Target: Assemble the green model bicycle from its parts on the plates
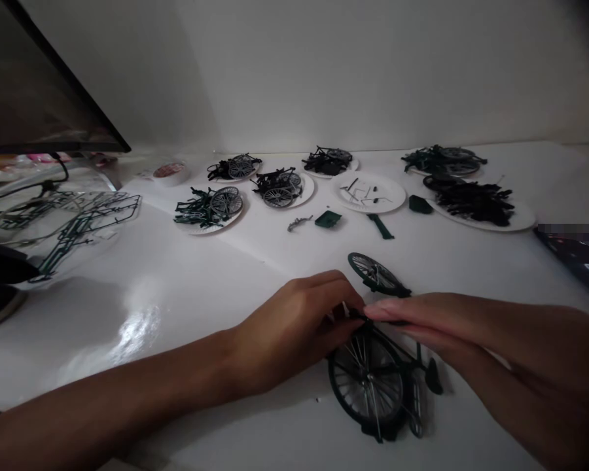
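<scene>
A small dark green model bicycle (368, 376) lies on its side on the white table, its large spoked wheel towards me and the other wheel (377, 271) farther off. My left hand (299, 327) pinches part of the bicycle's frame between thumb and fingers, just above the near wheel. From the right, my right hand (422, 320) meets it there, fingers pressed together on the same part of the frame. Both sets of fingertips touch or nearly touch, and they hide the piece between them. The saddle (434, 378) sticks out below my right hand.
Paper plates with bicycle parts (211, 210) line the back; one plate (397, 193) bears thin silver pieces. A green tray-like part (328, 219) and a flat green strip (381, 226) lie before them. Green frames (73, 229) and a monitor (44, 85) are left, a phone (579, 258) right.
</scene>
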Demonstrator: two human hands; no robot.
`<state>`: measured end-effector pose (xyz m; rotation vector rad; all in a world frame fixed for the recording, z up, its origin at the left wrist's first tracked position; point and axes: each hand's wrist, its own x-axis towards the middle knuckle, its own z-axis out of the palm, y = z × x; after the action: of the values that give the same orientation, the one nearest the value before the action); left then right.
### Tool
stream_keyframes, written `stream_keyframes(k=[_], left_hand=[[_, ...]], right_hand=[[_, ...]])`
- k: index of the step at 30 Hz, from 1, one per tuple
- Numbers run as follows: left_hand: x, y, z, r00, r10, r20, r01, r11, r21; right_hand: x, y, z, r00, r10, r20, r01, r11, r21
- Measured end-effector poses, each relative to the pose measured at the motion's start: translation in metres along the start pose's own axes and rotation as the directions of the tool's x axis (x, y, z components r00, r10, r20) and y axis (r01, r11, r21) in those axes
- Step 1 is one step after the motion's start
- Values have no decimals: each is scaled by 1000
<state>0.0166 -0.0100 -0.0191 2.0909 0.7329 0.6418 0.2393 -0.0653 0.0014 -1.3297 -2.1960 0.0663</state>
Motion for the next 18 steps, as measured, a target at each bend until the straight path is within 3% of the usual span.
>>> stream_keyframes(k=[5,12,18], left_hand=[[-1,1,-1,1000,-4,9,4,1000,-2],[-1,1,2,1000,-1,-7,1,1000,19],[1,2,0,1000,-19,12,19,1000,-6]], right_hand=[[5,-3,0,998,-34,-62,31,999,-42],[11,-11,-2,996,-91,-23,94,975,203],[11,-5,-4,998,12,-64,-4,992,127]])
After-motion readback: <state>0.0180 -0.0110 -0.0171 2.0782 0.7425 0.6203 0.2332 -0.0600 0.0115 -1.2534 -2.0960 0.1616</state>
